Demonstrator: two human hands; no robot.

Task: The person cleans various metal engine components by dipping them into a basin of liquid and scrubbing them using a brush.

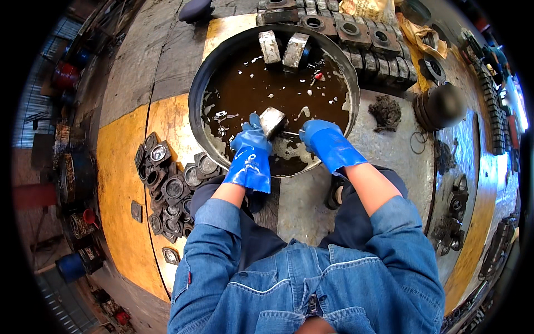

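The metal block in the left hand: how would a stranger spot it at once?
Find the big round basin of brown liquid. On its near side, the blue-gloved left hand holds a silvery block. Unlike the two blocks by the far rim, this one has a hand on it.

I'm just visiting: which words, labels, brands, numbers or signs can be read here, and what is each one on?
None can be read.
Pale sack at the top edge: reddish marks, too small and cut off.
Red tab on the left sleeve: too small.
Metal block at the left hand: no lettering that I can make out.
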